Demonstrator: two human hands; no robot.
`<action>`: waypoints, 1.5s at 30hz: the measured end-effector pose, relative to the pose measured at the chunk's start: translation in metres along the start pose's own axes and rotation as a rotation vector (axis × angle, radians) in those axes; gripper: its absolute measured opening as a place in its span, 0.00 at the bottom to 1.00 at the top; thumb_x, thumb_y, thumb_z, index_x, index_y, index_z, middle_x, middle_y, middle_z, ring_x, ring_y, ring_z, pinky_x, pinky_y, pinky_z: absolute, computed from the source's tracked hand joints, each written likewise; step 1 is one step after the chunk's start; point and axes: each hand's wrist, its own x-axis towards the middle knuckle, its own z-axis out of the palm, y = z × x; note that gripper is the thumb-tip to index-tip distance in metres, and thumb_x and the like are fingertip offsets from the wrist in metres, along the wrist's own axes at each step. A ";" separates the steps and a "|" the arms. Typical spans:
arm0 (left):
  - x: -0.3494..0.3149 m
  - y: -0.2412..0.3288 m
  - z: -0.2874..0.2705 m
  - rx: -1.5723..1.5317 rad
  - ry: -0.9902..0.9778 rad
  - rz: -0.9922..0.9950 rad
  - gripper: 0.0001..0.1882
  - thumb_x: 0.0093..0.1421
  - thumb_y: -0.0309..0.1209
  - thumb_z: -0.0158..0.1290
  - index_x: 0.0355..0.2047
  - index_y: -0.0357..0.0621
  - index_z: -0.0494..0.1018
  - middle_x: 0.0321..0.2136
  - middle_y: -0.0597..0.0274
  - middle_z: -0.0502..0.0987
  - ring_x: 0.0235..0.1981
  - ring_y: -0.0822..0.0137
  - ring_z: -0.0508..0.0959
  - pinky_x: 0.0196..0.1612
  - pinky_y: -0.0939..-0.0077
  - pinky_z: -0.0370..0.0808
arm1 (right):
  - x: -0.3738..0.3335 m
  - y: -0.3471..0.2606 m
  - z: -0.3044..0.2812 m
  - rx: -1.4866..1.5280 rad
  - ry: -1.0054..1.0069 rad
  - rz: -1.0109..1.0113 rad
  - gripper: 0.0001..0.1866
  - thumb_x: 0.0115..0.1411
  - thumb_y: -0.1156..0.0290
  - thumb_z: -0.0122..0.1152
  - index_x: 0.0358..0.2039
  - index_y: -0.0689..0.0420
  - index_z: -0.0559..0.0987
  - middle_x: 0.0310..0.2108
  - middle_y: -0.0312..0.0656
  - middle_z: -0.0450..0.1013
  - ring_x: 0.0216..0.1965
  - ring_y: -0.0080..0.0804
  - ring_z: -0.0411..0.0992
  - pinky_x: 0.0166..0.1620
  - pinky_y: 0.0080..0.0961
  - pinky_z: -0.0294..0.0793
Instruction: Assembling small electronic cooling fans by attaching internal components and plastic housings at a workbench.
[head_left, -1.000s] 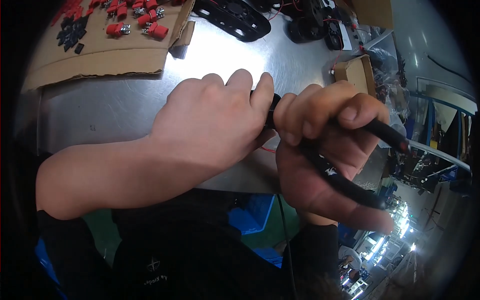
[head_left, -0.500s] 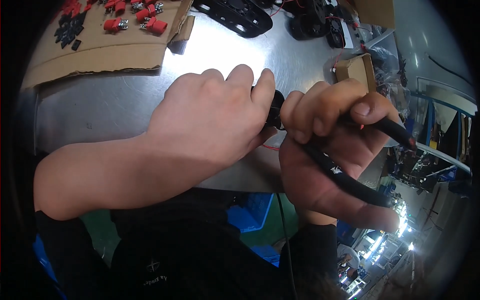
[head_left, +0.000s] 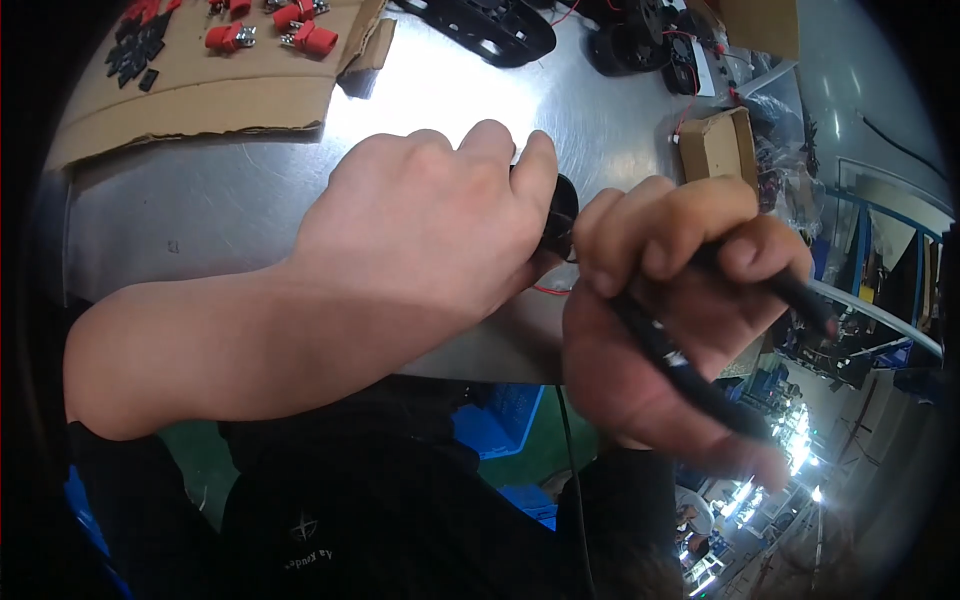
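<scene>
Clasping blk part (head_left: 566, 203) in closed L hand (head_left: 430, 220), mostly hidden there, prob. to steady it; gripping blk-handled tool (head_left: 700, 386) in curled R hand (head_left: 695, 300), w/ handles spread & thumb along lower one, likely for leverage; holding both close tog. over metal table (head_left: 185, 225), nr front edge

Tabletop (head_left: 190, 215): smooth metal, glossy, faintly scratched. Cardboard (head_left: 230, 108), far left: matt, rough-edged. Red fittings (head_left: 318, 40): plastic, shiny metal prongs (head_left: 244, 37). Tool handles (head_left: 697, 388), right: black, coating scuffed. Bags (head_left: 798, 200), far right: clear crinkled plastic. Garment (head_left: 400, 500), near: matt black cloth.
</scene>
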 end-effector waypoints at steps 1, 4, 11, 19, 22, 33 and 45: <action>0.001 0.001 -0.002 -0.004 -0.003 0.001 0.39 0.54 0.39 0.66 0.64 0.40 0.67 0.36 0.54 0.74 0.34 0.54 0.80 0.35 0.60 0.77 | 0.000 -0.001 -0.005 0.026 0.009 0.016 0.56 0.47 0.13 0.53 0.53 0.55 0.64 0.37 0.43 0.64 0.26 0.30 0.64 0.29 0.30 0.64; 0.000 -0.001 -0.003 0.025 -0.032 0.004 0.40 0.53 0.40 0.67 0.64 0.39 0.67 0.36 0.54 0.74 0.34 0.54 0.80 0.34 0.61 0.77 | 0.001 -0.001 -0.007 0.021 -0.004 0.056 0.56 0.48 0.13 0.52 0.55 0.54 0.64 0.37 0.43 0.64 0.26 0.29 0.63 0.29 0.31 0.63; -0.002 -0.001 0.000 0.053 -0.009 -0.003 0.39 0.53 0.40 0.67 0.63 0.40 0.68 0.36 0.55 0.74 0.34 0.56 0.80 0.34 0.62 0.77 | -0.006 -0.015 0.012 -0.187 0.119 0.144 0.56 0.48 0.14 0.54 0.55 0.56 0.63 0.37 0.43 0.64 0.26 0.30 0.63 0.30 0.30 0.62; -0.003 0.001 0.001 0.063 -0.015 0.006 0.39 0.53 0.39 0.67 0.64 0.42 0.68 0.37 0.56 0.73 0.35 0.57 0.80 0.35 0.62 0.77 | 0.002 -0.006 -0.002 -0.036 -0.001 0.066 0.55 0.48 0.17 0.59 0.56 0.56 0.63 0.38 0.43 0.63 0.26 0.30 0.62 0.30 0.31 0.62; -0.006 0.000 0.003 0.081 0.066 0.017 0.39 0.53 0.39 0.67 0.64 0.43 0.69 0.37 0.57 0.73 0.35 0.57 0.80 0.36 0.62 0.77 | 0.001 0.003 -0.006 -0.034 -0.119 -0.003 0.56 0.47 0.17 0.61 0.56 0.56 0.62 0.38 0.44 0.63 0.26 0.31 0.62 0.31 0.31 0.62; -0.004 0.002 0.005 0.019 0.079 -0.007 0.22 0.55 0.41 0.65 0.48 0.46 0.75 0.35 0.57 0.74 0.35 0.53 0.80 0.37 0.57 0.77 | 0.005 -0.021 0.029 -0.122 0.099 0.249 0.57 0.45 0.17 0.62 0.55 0.56 0.63 0.37 0.47 0.66 0.30 0.33 0.64 0.33 0.31 0.64; -0.002 0.004 0.004 0.052 0.053 -0.065 0.25 0.52 0.40 0.68 0.47 0.45 0.73 0.35 0.57 0.74 0.37 0.55 0.81 0.39 0.59 0.78 | 0.006 0.010 0.021 0.111 -0.016 -0.090 0.59 0.42 0.12 0.58 0.49 0.58 0.63 0.34 0.49 0.66 0.25 0.33 0.66 0.30 0.30 0.70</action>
